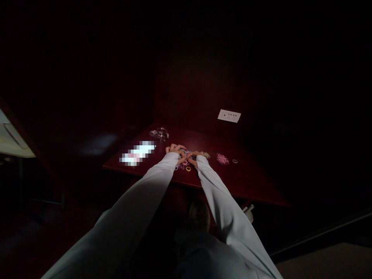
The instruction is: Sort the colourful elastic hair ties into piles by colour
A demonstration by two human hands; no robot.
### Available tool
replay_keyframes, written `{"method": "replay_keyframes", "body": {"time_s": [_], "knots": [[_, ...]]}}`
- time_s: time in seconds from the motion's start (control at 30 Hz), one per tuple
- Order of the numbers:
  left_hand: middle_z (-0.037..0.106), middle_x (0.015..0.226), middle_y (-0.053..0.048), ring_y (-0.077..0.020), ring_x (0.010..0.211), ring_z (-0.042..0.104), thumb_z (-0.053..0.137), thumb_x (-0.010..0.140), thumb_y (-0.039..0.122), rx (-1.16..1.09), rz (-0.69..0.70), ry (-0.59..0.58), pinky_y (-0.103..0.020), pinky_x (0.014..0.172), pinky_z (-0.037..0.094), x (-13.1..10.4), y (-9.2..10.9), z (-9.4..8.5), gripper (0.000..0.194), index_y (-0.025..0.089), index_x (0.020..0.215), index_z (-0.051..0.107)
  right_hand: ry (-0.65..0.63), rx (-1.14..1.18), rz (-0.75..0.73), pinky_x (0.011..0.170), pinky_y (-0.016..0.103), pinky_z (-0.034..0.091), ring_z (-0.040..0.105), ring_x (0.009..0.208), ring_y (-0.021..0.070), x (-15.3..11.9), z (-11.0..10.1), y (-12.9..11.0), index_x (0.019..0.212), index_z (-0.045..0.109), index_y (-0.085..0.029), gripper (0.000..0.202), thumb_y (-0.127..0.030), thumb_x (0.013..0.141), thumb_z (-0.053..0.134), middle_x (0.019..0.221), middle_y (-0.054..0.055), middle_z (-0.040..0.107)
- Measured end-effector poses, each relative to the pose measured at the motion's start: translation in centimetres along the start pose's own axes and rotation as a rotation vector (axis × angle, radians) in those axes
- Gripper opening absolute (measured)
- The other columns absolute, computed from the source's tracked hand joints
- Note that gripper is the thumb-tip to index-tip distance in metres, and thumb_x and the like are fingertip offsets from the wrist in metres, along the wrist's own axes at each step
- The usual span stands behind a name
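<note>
Several small coloured bands (183, 166) lie in a loose pile on the dark red table (192, 179). Over the pile's left side is my left hand (176, 151), its fingers bent and spread apart. My right hand (195, 155) is at the pile's right side, thumb and fingertips pinched together on something too small to make out. The fingertips of both hands are close together. Near the table's front edge lies a yellow ring (188, 169). A heap of pink bands (222, 159) sits to the right, with a pale ring (235, 161) beyond it.
A bright, pixelated rectangle (138, 153) lies at the table's left. Behind it stands a clear container (162, 133). A white socket plate (229, 116) is on the back wall. Pale beads or bands (207, 155) lie just beyond my right hand.
</note>
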State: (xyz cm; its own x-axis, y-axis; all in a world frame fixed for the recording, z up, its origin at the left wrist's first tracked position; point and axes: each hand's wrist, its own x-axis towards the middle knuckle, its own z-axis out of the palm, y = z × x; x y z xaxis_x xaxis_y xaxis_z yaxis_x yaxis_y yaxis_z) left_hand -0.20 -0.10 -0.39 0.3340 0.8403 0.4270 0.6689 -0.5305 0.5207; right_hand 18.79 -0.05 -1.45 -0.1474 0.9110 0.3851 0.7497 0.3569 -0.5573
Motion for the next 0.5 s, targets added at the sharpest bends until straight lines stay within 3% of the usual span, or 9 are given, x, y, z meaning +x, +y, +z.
{"method": "replay_keyframes", "body": {"time_s": [0.13, 0.5], "knots": [[0.068, 0.141, 0.005, -0.0282, 0.126, 0.043, 0.073, 0.083, 0.033, 0.003, -0.049, 0.024, -0.050, 0.104, 0.027, 0.4, -0.5, 0.5, 0.014, 0.027, 0.072, 0.076, -0.001, -0.008, -0.003, 0.095, 0.038, 0.048, 0.056, 0.102, 0.0251, 0.0, -0.1, 0.0, 0.079, 0.074, -0.027, 0.014, -0.040, 0.083, 0.074, 0.094, 0.004, 0.072], [0.068, 0.142, 0.006, -0.0275, 0.124, 0.043, 0.073, 0.082, 0.031, 0.019, -0.091, 0.041, -0.049, 0.103, 0.027, 0.8, -1.0, 1.1, 0.013, 0.026, 0.071, 0.075, 0.014, 0.029, 0.009, 0.096, 0.038, 0.044, 0.054, 0.103, 0.0243, -0.2, -0.5, -1.0, 0.087, 0.076, -0.027, 0.009, -0.030, 0.079, 0.074, 0.095, 0.002, 0.071]]}}
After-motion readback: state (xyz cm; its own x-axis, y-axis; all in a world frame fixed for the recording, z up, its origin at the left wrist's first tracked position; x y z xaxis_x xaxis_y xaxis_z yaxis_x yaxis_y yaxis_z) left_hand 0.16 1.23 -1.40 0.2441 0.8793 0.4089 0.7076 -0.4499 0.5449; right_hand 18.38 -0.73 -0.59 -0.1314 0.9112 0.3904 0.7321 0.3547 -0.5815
